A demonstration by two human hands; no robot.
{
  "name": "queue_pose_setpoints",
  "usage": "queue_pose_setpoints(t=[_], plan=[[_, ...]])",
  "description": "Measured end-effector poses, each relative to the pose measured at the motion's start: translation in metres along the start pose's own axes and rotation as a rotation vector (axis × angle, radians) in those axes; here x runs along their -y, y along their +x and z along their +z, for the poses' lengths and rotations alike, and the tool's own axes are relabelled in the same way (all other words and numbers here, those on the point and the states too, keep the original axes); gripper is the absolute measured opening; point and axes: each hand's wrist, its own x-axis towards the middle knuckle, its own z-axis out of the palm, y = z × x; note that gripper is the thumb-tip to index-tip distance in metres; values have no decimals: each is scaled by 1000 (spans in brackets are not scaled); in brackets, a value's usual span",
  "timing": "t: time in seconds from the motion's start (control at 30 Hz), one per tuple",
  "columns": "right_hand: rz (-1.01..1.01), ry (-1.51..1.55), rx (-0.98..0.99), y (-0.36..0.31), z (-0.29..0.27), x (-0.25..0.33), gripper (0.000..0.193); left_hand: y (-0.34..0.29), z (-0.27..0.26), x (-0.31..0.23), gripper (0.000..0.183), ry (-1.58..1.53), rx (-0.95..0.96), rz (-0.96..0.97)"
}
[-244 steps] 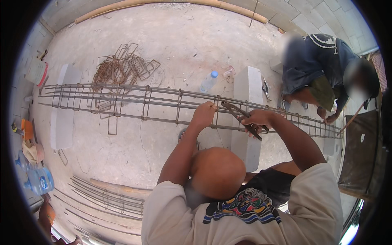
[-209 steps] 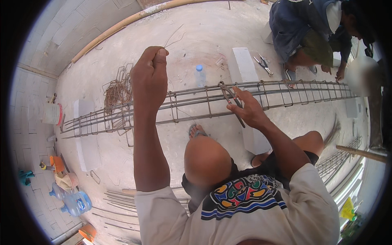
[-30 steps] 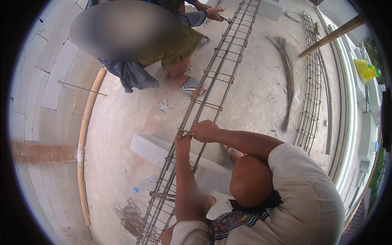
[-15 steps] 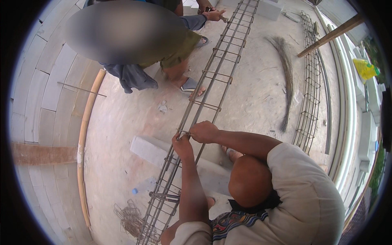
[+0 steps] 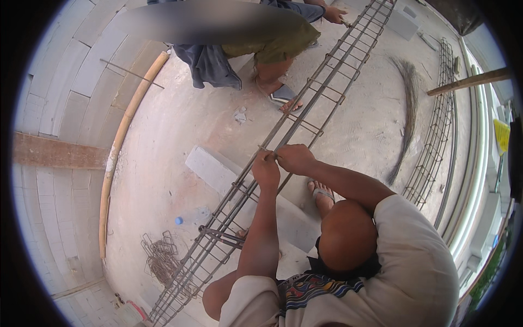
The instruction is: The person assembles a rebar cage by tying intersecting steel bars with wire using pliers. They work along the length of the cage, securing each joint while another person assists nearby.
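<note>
A long rebar cage (image 5: 332, 82), made of dark steel bars with cross stirrups, runs diagonally from the lower left to the upper right. My left hand (image 5: 266, 168) is closed at its left bars, fingers pinched around the steel near a stirrup. Right beside it, my right hand (image 5: 296, 159) is a closed fist over the middle bar. Its fingertips meet those of my left hand; what they pinch is hidden. Below my hands, a short bar lies across the cage. Farther along the cage, a co-worker's hand (image 5: 333, 14) holds a small tool against the steel.
A pale block (image 5: 210, 169) lies under the cage. A pile of bent wire stirrups (image 5: 166, 259) and a blue-capped bottle (image 5: 190, 218) are at the lower left. Thin wire (image 5: 407, 120) and a second cage (image 5: 436, 147) lie right. A wooden pole (image 5: 468, 82) juts in at upper right.
The view has shifted, so the cage and co-worker appear higher and farther right. My hands stay together on the cage, with my right hand now closer against my left.
</note>
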Motion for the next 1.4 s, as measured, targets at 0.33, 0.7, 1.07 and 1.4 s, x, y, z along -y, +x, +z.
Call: queue_pose_setpoints(t=[0.33,0.7,1.07,1.4], plan=[[55,-271,179,4,-52,11,18,-22,-16,19,26,-162,99,53],[-141,43,111,36,-53,24,23,-17,0,20,23,-125,-40,6],[-9,-453,131,19,-45,16,21,-14,5,9,18,-84,-110,-173],[0,-111,325,-14,-64,51,25,-19,-35,25,28,-117,39,36]])
